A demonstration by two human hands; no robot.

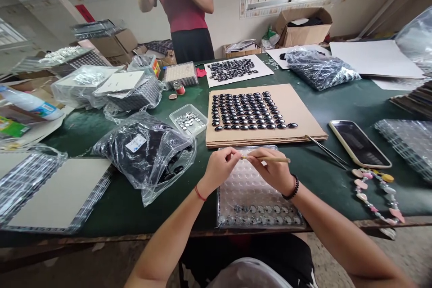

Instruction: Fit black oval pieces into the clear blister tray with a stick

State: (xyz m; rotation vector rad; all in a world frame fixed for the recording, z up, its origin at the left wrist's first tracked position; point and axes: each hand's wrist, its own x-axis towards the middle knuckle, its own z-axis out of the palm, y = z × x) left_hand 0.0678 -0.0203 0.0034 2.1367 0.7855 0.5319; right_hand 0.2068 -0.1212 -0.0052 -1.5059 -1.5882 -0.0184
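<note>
My right hand (pixel 272 170) grips a thin wooden-handled stick (pixel 278 159), its handle pointing right and its tip towards my left hand. The fingers of my left hand (pixel 221 165) are pinched at that tip, around something too small to name. Both hands are over a clear plastic tray (pixel 232 191) with round pockets; its two nearest rows hold small shiny round pieces (pixel 261 220). Just beyond lies a stack of cardboard sheets (pixel 303 117) bearing rows of glossy black oval pieces (pixel 248 110). Tweezers (pixel 326 152) rest against the cardboard's right corner.
Left of my hands sit a plastic bag of black pieces (pixel 135 148) and a small clear box (pixel 173 117) of silvery parts. A phone (pixel 359 144) and a beaded strand (pixel 361 196) lie on the right. Across the table stands a person (pixel 189 4) holding a dark object.
</note>
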